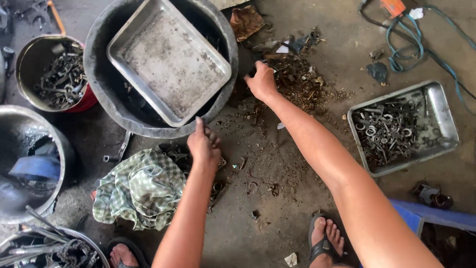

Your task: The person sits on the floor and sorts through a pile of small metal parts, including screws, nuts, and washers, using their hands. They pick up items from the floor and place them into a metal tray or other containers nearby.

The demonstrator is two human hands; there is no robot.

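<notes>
Your left hand (203, 144), fingers curled, touches the black basin (99, 84) rim; your right hand (261, 82) pinches debris from the scrap pile (302, 84). Sharp scrap there could cut you.

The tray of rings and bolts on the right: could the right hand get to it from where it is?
Probably yes. The right hand is at the scrap pile, and only bare floor with loose bits lies between it and the tray. Nothing covers the tray.

Soft even daylight, brightest toward one o'clock on the concrete floor (317, 164), mild glare on the empty metal tray (168, 62) at eleven o'clock, deep shadow inside the black tub (99, 74), slight wide-angle bending at the edges, sharp focus throughout.
</notes>
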